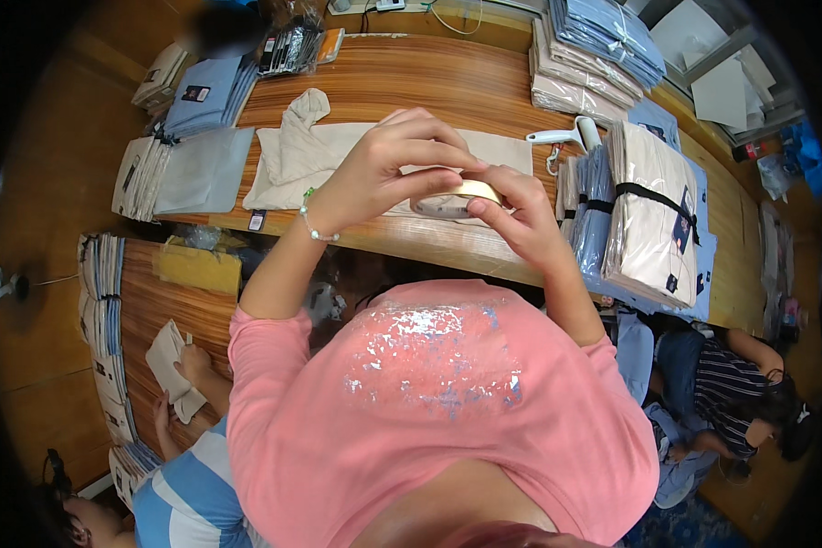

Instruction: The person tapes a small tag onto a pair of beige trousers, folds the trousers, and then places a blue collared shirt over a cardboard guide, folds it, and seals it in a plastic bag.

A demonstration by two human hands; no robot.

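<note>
The right hand (521,215) grasps a roll of pale yellow tape (478,189) at its right side, thumb on the near side and fingers curled around behind. The left hand (406,160) arches over the roll from the left, its thumb against the upper edge and its fingertips close to the right hand's; whether it pinches the tape too, I cannot tell. The roll is held above the near edge of a wood-grain table (429,73). Beyond the hands, a beige garment (288,169) lies spread across the table, bunched at its left end, with a dark tag (258,220) near its near left corner. To the right are a white-handled lint roller (553,137) and, nearer, a plastic-wrapped beige bundle (648,228) tied with a black band (653,194), next to blue ones. More folded clothing (603,46) is stacked at the far right, and blue packs (205,96) stand at the far left. At near left, a co-worker in a blue-and-white top (187,493) handles a beige piece (173,370) at another table.
</note>
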